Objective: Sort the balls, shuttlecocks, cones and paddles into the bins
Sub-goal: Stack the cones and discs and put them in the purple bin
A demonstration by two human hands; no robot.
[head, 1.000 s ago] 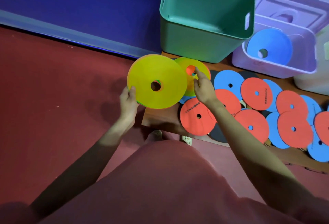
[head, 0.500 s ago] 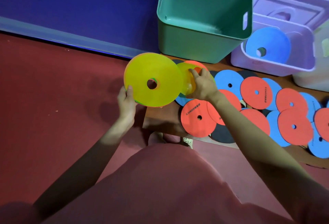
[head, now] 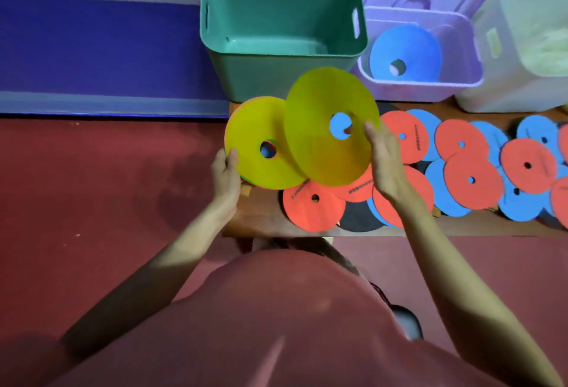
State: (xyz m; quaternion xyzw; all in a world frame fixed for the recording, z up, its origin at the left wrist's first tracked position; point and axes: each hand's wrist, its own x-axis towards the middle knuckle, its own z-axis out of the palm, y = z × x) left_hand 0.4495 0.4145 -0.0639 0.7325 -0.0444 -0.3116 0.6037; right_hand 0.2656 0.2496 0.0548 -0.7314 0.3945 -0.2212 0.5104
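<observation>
My left hand (head: 226, 176) grips the left rim of a stack of flat disc cones topped by a yellow one (head: 256, 153), held above the bench's left end. My right hand (head: 384, 160) holds a second yellow disc cone (head: 319, 137) by its right rim, a fingertip showing through its centre hole; it overlaps the stack and tilts toward the green bin (head: 281, 27). Several orange disc cones (head: 313, 210) and blue disc cones (head: 519, 205) lie overlapping along the wooden bench (head: 255, 223).
The green bin shows nothing inside. A purple bin (head: 430, 85) to its right holds a blue disc cone (head: 405, 48). A pale translucent bin (head: 522, 39) stands at far right. A blue and white wall runs behind; red floor lies left and below.
My right hand has lifted the second yellow disc cone off the bench and raised it up and to the right, over the stack. The stack in my left hand stayed near the same place.
</observation>
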